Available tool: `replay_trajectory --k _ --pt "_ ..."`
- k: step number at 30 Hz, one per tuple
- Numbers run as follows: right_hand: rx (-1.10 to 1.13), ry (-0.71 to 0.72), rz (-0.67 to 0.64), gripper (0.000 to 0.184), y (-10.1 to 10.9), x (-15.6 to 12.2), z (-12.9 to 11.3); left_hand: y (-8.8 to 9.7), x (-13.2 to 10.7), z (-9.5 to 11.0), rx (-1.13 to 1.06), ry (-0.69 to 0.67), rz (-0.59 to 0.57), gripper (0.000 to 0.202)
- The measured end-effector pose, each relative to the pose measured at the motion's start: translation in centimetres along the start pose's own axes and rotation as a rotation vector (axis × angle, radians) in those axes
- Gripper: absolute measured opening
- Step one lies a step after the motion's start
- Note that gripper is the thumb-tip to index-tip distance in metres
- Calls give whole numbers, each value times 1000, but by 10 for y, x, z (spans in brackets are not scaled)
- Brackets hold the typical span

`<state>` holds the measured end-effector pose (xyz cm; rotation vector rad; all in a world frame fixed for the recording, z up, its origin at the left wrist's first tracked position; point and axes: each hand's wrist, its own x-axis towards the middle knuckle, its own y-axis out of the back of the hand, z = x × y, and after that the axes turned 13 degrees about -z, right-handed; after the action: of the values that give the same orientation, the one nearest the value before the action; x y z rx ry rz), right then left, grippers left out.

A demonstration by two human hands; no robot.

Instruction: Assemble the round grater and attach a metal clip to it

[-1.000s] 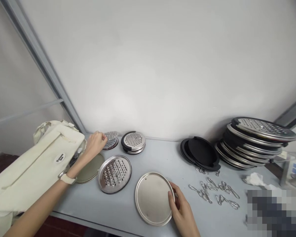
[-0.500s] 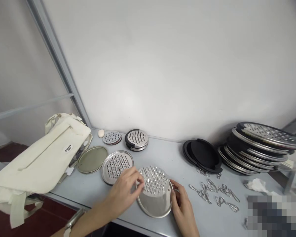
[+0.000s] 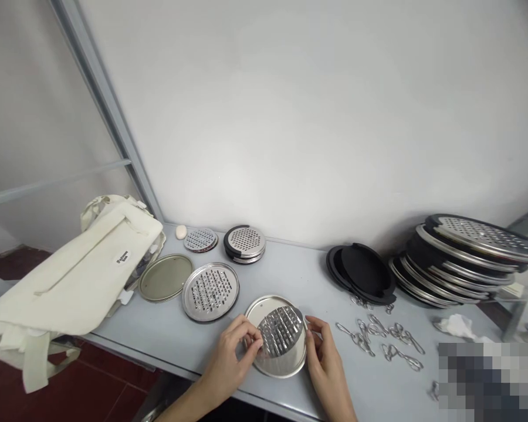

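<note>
A round metal grater disc (image 3: 279, 333), studded with raised teeth, is tilted over a shallow round metal plate (image 3: 278, 370) on the table. My left hand (image 3: 233, 357) pinches the disc's left edge between thumb and fingertips. My right hand (image 3: 326, 364) has its bent fingers and thumb at the plate's right rim, gripping it beside the disc. To the left lies another round grater plate (image 3: 210, 292). An olive-coloured round plate (image 3: 166, 278) rests beyond it.
At the back are a small grater stack (image 3: 245, 242), patterned discs (image 3: 200, 240) and a whitish oval object (image 3: 180, 232). Black round holders (image 3: 364, 274), wire clips (image 3: 392, 332) and a tall grater stack (image 3: 460, 264) occupy the right. A cream bag (image 3: 83, 264) overhangs the left edge.
The grater disc has tilted and shifted slightly right, uncovering the back of the plate. My left hand has moved down and a little right with it. My right hand stays at the rim.
</note>
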<state>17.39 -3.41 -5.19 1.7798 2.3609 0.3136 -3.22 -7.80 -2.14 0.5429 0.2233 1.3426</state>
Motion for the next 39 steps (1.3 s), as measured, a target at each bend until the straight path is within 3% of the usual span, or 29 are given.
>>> replay_trajectory --k 16,22,26,29,31,35,39 --pt "-8 -9 -3 35 1 -1 -6 -2 1 -13 233 -9 -8 12" --pt "11 -1 10 37 1 -2 -8 3 -3 0 414 -36 -72 11" --pt "-18 -2 38 38 1 -3 -9 9 -6 14 589 -153 -147 16" --pt "-18 7 41 40 1 -2 -9 15 -5 15 815 -280 -131 24" --pt "-15 9 42 40 1 -2 -9 19 -2 13 934 -300 -110 24" --pt "-22 4 41 38 1 -2 -11 25 2 13 1013 -272 -195 21" --pt "-29 19 39 37 1 -2 -11 31 12 17 1135 -335 -249 25"
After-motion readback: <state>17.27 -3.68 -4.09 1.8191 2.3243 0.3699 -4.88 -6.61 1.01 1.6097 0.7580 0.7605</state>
